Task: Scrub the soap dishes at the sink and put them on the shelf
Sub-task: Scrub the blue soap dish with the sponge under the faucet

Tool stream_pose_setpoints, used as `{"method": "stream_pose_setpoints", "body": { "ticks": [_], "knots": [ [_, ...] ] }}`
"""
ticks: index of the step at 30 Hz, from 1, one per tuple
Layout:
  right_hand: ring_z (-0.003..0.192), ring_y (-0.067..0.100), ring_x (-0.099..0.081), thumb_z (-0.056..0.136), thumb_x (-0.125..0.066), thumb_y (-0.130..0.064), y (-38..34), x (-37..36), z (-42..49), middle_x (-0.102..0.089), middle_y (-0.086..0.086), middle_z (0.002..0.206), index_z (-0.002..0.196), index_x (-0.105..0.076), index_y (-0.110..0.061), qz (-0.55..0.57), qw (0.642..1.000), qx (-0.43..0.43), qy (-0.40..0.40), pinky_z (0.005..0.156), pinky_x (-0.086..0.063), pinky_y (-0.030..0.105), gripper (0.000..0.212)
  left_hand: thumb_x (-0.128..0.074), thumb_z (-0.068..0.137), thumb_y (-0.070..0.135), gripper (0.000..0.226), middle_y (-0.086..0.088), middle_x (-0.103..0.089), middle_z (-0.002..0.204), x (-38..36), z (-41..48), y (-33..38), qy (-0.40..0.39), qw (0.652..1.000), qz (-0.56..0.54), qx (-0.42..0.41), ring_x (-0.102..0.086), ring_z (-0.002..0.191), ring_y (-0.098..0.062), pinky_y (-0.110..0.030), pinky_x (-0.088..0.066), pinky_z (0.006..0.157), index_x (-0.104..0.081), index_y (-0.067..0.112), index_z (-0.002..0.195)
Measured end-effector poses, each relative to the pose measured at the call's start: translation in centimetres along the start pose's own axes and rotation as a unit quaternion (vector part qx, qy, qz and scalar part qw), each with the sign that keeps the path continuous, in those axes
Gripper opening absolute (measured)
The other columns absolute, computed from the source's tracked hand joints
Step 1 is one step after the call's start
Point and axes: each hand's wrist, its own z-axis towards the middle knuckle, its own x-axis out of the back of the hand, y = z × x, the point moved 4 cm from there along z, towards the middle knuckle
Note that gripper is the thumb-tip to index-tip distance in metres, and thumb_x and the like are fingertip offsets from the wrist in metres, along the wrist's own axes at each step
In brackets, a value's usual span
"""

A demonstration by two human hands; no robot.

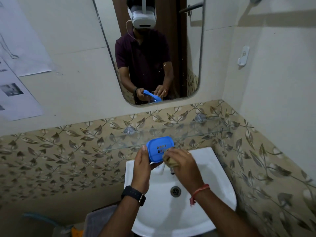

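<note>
Sink (213,168): white basin, your landmark. Its rear rim sits just under the front edge of the glass shelf (188,132); its right rim runs close to the corner wall; its left rim has open air beside it, with a grey bin (99,221) lower down. Inside the bowl: a drain (175,191) at the centre, nothing else visible. The tap at the back is mostly hidden behind your hands.

Shelf: clear glass, fixed to the leaf-patterned tile on two brackets, above and behind the sink. Its surface looks bare along the whole length you can see.

Dish (159,148): blue, slotted base facing you, tilted upright over the back of the sink, its top edge overlapping the shelf's front edge in view.

Left hand (142,166): closed around the dish's left and lower side, thumb up along the left rim.

Right hand (181,165): fingers curled tight on a tan scrubber (168,159), pressed against the dish's lower right face.

Mirror (153,57): above the shelf, well clear of your hands.
</note>
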Motion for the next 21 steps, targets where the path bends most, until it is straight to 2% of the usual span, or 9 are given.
{"method": "stream_pose_setpoints", "body": {
  "ticks": [4, 7, 8, 9, 11, 13, 16, 19, 21],
  "knots": [
    [0.101, 0.032, -0.068, 0.069, -0.061, 0.02, 2.0, 1.1, 2.0, -0.073, 0.016, 0.107, 0.105, -0.076, -0.003, 0.02, 0.99, -0.106, 0.088, 0.093, -0.054, 0.036, 0.045, -0.034, 0.109, 0.039, 0.043, -0.012, -0.075, 0.118, 0.1, -0.5, -0.2, 0.008, 1.0, -0.003, -0.008, -0.074, 0.105, -0.031, -0.04, -0.063, 0.079, -0.065, 0.015, 0.127],
    [0.104, 0.032, -0.067, 0.07, -0.055, 0.023, 4.6, 2.9, 1.4, -0.072, 0.018, 0.11, 0.111, -0.074, -0.001, 0.039, 0.96, -0.189, 0.204, 0.097, -0.054, 0.039, 0.051, -0.035, 0.109, 0.037, 0.039, -0.013, -0.076, 0.116, 1.1, -0.3, -0.4, 0.031, 0.999, -0.028, -0.009, -0.075, 0.103, -0.031, -0.04, -0.063, 0.077, -0.066, 0.017, 0.123],
    [0.105, 0.028, -0.066, 0.073, -0.056, 0.023, 5.1, 3.2, 1.0, -0.072, 0.017, 0.112, 0.113, -0.073, 0.0, 0.049, 0.949, -0.21, 0.231, 0.099, -0.054, 0.036, 0.05, -0.034, 0.109, 0.036, 0.039, -0.013, -0.076, 0.116, 1.3, -0.2, -0.4, 0.031, 0.999, -0.031, -0.009, -0.075, 0.103, -0.031, -0.04, -0.063, 0.077, -0.066, 0.017, 0.123],
    [0.104, 0.024, -0.065, 0.074, -0.058, 0.022, 5.0, 3.1, 0.8, -0.072, 0.017, 0.112, 0.113, -0.073, 0.0, 0.056, 0.946, -0.211, 0.24, 0.101, -0.052, 0.028, 0.047, -0.034, 0.109, 0.036, 0.039, -0.013, -0.076, 0.116, 1.3, -0.2, -0.4, 0.027, 0.999, -0.032, -0.008, -0.074, 0.103, -0.031, -0.04, -0.063, 0.078, -0.065, 0.017, 0.124],
    [0.105, 0.018, -0.064, 0.076, -0.062, 0.02, 3.4, 1.7, 1.1, -0.073, 0.013, 0.112, 0.112, -0.074, -0.001, 0.076, 0.961, -0.173, 0.204, 0.1, -0.047, 0.015, 0.043, -0.034, 0.109, 0.038, 0.041, -0.014, -0.075, 0.118, 0.7, -0.5, -0.6, 0.011, 0.999, -0.031, 0.0, -0.073, 0.107, -0.033, -0.041, -0.063, 0.08, -0.064, 0.014, 0.126],
    [0.105, 0.015, -0.065, 0.077, -0.063, 0.02, 1.2, -0.3, 1.1, -0.073, 0.007, 0.111, 0.111, -0.075, -0.002, 0.116, 0.969, -0.154, 0.153, 0.099, -0.051, 0.02, 0.042, -0.034, 0.108, 0.04, 0.044, -0.013, -0.075, 0.12, -0.2, -0.9, -1.1, -0.011, 1.0, -0.017, 0.01, -0.072, 0.109, -0.033, -0.045, -0.062, 0.085, -0.062, 0.013, 0.128],
    [0.104, 0.009, -0.066, 0.083, -0.064, 0.015, -0.9, -2.3, 0.5, -0.074, 0.003, 0.111, 0.116, -0.074, -0.007, 0.153, 0.968, -0.162, 0.119, 0.094, -0.052, 0.013, 0.042, -0.033, 0.109, 0.04, 0.045, -0.013, -0.073, 0.123, -1.4, -1.0, -1.3, -0.021, 0.999, 0.001, 0.024, -0.07, 0.113, -0.03, -0.05, -0.059, 0.093, -0.06, 0.013, 0.132],
    [0.092, 0.002, -0.071, 0.084, -0.067, 0.006, -0.8, -3.0, -0.1, -0.078, -0.007, 0.103, 0.115, -0.076, -0.017, 0.217, 0.957, -0.184, 0.052, 0.084, -0.056, 0.017, 0.04, -0.035, 0.109, 0.037, 0.042, -0.015, -0.072, 0.121, -1.1, -0.5, -1.2, 0.004, 0.999, -0.001, 0.033, -0.071, 0.108, -0.029, -0.043, -0.062, 0.085, -0.059, 0.005, 0.125],
    [0.08, 0.0, -0.071, 0.082, -0.068, -0.005, 0.0, -2.3, -0.8, -0.079, -0.012, 0.09, 0.107, -0.078, -0.025, 0.258, 0.936, -0.231, 0.069, 0.072, -0.056, 0.017, 0.034, -0.037, 0.109, 0.036, 0.04, -0.016, -0.071, 0.115, -0.6, -0.1, -0.9, 0.014, 1.0, 0.008, 0.026, -0.069, 0.099, -0.028, -0.04, -0.062, 0.078, -0.056, 0.002, 0.119]
  ]
}}
